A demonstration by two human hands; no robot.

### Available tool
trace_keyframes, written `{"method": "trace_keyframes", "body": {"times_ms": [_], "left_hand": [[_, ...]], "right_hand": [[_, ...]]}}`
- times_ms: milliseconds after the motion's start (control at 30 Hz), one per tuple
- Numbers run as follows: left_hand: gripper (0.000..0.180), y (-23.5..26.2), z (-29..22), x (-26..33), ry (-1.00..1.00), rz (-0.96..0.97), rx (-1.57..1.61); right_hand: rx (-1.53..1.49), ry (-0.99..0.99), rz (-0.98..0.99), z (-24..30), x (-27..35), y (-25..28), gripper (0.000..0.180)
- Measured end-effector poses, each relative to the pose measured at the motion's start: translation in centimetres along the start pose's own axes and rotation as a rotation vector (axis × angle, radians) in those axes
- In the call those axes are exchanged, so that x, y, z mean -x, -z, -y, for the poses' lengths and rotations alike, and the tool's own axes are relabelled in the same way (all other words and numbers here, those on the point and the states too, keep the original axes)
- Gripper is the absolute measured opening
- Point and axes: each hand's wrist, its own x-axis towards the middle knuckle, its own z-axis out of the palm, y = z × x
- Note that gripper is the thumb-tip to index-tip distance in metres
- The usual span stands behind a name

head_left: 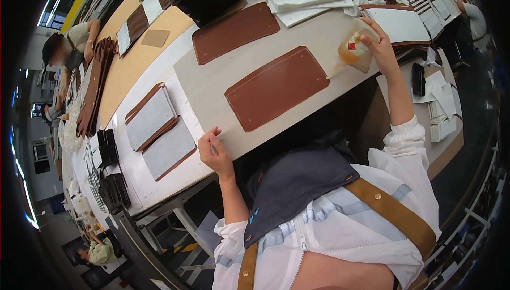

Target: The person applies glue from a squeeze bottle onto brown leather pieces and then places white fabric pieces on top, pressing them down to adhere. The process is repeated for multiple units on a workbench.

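White jacket [350, 239] lies nearest. The right hand [376, 44] wraps a bottle [348, 57], its nozzle [334, 70] at the right corner of the nearer brown panel [276, 89] on the table [204, 96]; the left hand [215, 154] half-curls (whether empty, I cannot tell). Edge-gluing seems underway, calling next for steady tracing.

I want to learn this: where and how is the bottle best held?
Probably grip the bottle by its wide body, from the right, as the right hand does: its narrow nozzle points left toward the nearer brown panel, so leave it free.

Bottle [357, 53]: red, yellow labels [351, 47]; apron [303, 178]: blue lettering [254, 215], unreadable
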Motion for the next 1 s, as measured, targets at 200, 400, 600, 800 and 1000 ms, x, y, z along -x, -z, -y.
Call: {"method": "trace_keyframes", "body": {"times_ms": [200, 400, 600, 800, 1000], "left_hand": [[0.024, 0.0, 0.0, 0.1, 0.004, -0.001, 0.000], [0.022, -0.1, -0.3, 0.1, 0.014, -0.017, -0.001], [0.026, 0.0, -0.3, 0.1, 0.019, 0.005, 0.033], [0.027, 0.0, -0.2, 0.1, 0.011, 0.016, 0.031], [0.027, 0.0, -0.1, 0.1, 0.008, 0.020, 0.038]], "right_hand": [[-0.401, -0.169, -0.181, 0.4, 3.7, 1.7, 0.054], [-0.583, -0.212, -0.290, 1.3, 9.6, 1.2, 0.043], [-0.116, 0.020, -0.621, 0.0, 15.8, -3.7, 0.050], [0.132, 0.055, -0.638, 0.0, 17.0, -5.5, 0.058], [0.240, 0.119, -0.597, 0.3, 17.2, -6.6, 0.062]]}}
